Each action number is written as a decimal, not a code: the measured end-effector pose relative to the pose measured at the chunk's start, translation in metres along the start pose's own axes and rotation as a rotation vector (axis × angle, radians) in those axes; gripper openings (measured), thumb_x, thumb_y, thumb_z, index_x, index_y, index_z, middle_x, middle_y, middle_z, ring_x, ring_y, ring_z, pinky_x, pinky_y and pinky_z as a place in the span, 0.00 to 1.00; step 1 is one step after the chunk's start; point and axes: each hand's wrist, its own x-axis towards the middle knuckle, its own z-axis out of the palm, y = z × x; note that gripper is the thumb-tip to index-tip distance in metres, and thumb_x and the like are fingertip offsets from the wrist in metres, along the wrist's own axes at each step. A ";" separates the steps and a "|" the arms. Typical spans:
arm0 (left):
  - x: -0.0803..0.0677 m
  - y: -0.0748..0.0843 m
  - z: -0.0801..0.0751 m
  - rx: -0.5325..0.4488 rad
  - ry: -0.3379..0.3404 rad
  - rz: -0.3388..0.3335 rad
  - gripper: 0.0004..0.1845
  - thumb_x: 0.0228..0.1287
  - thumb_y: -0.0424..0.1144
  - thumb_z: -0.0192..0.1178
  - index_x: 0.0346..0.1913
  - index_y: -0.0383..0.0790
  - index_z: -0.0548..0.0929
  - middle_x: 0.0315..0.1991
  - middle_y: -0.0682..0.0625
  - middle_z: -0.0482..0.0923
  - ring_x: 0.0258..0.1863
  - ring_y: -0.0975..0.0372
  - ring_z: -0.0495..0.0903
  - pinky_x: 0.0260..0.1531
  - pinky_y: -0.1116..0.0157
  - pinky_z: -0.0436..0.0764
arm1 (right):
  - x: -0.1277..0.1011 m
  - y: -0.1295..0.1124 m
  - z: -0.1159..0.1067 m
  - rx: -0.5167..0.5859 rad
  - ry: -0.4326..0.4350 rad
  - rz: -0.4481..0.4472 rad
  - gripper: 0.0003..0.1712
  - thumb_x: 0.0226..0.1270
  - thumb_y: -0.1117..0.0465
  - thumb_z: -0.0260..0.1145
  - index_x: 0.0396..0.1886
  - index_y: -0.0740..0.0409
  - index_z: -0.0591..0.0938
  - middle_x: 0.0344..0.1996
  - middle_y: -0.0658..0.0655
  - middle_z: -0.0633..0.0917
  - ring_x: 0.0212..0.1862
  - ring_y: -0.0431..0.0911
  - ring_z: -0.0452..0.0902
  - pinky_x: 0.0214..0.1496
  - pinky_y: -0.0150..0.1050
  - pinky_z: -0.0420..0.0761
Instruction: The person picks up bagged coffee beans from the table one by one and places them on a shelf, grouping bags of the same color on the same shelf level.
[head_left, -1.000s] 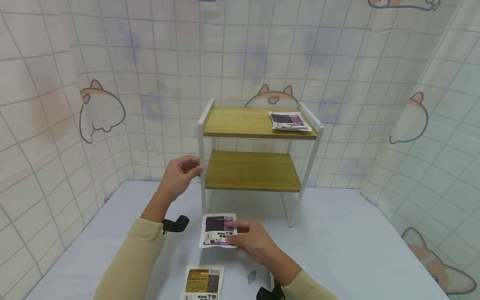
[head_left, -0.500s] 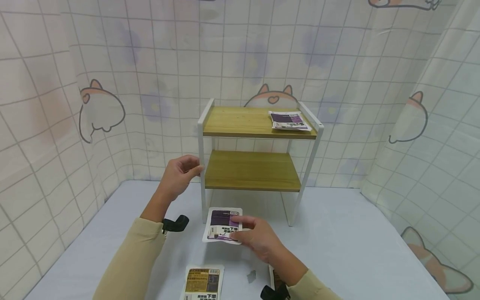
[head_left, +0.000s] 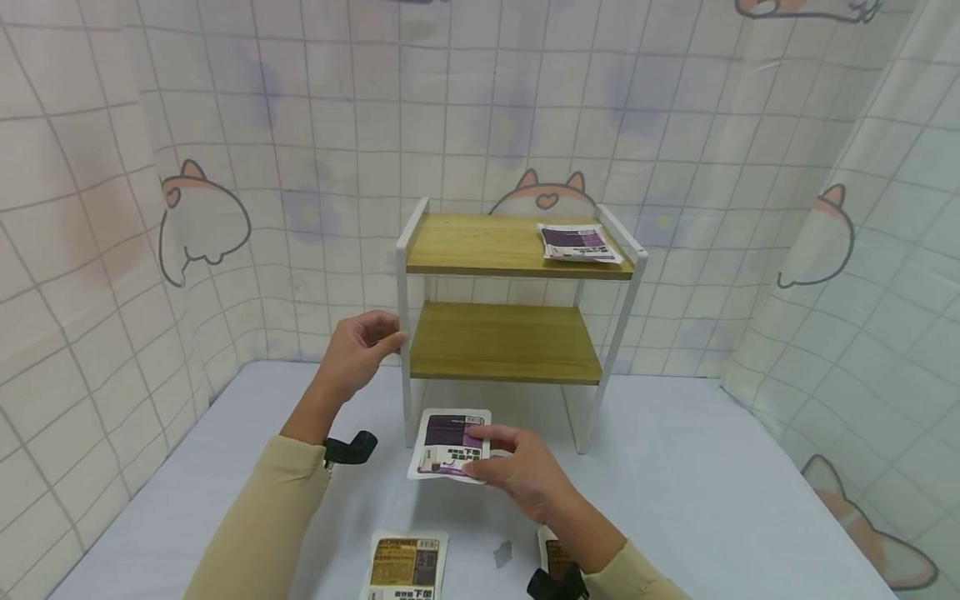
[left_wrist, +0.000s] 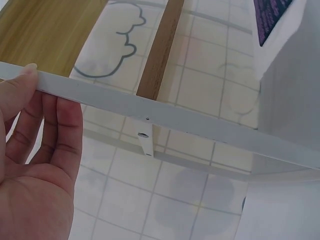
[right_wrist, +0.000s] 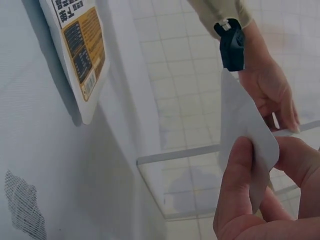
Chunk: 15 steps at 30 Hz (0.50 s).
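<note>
My right hand (head_left: 517, 471) pinches a white packet with a purple label (head_left: 451, 443) by its right edge, lifted above the table in front of the rack; the right wrist view shows the packet's blank back (right_wrist: 243, 135) between thumb and fingers (right_wrist: 241, 185). My left hand (head_left: 358, 350) rests against the front left white post (head_left: 404, 333) of a two-tier wooden rack (head_left: 504, 342); its fingers (left_wrist: 55, 130) curl behind the white bar (left_wrist: 150, 110). A second purple packet (head_left: 577, 242) lies on the top shelf at the right.
A packet with an orange label (head_left: 407, 567) lies on the pale blue table (head_left: 712, 500) near the front edge, also seen in the right wrist view (right_wrist: 80, 55). Another packet (head_left: 553, 554) peeks out by my right sleeve. Tiled curtain walls (head_left: 90, 208) close in on three sides.
My right hand has lifted the purple packet off the table and carried it forward and slightly right toward the rack. The left hand has stayed on the post.
</note>
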 end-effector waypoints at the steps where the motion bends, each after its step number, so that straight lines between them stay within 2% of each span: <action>1: 0.000 0.000 0.000 0.001 -0.001 0.001 0.10 0.73 0.40 0.64 0.51 0.40 0.85 0.47 0.44 0.86 0.47 0.55 0.84 0.50 0.68 0.84 | 0.000 -0.001 0.000 -0.002 0.000 -0.001 0.34 0.58 0.77 0.73 0.67 0.65 0.78 0.63 0.69 0.76 0.50 0.50 0.85 0.53 0.40 0.87; 7: -0.001 0.000 -0.001 0.013 0.002 0.003 0.09 0.73 0.39 0.63 0.50 0.40 0.85 0.47 0.44 0.86 0.46 0.55 0.85 0.52 0.64 0.84 | -0.003 -0.007 0.003 -0.031 0.010 -0.010 0.35 0.58 0.74 0.75 0.67 0.61 0.79 0.66 0.68 0.74 0.50 0.49 0.84 0.52 0.40 0.87; 15: 0.000 0.001 0.000 0.022 0.008 0.008 0.11 0.73 0.40 0.63 0.52 0.38 0.85 0.48 0.44 0.86 0.47 0.55 0.85 0.53 0.62 0.85 | -0.008 -0.020 0.003 -0.036 -0.002 -0.024 0.35 0.58 0.74 0.75 0.68 0.62 0.78 0.66 0.68 0.74 0.50 0.49 0.84 0.52 0.39 0.87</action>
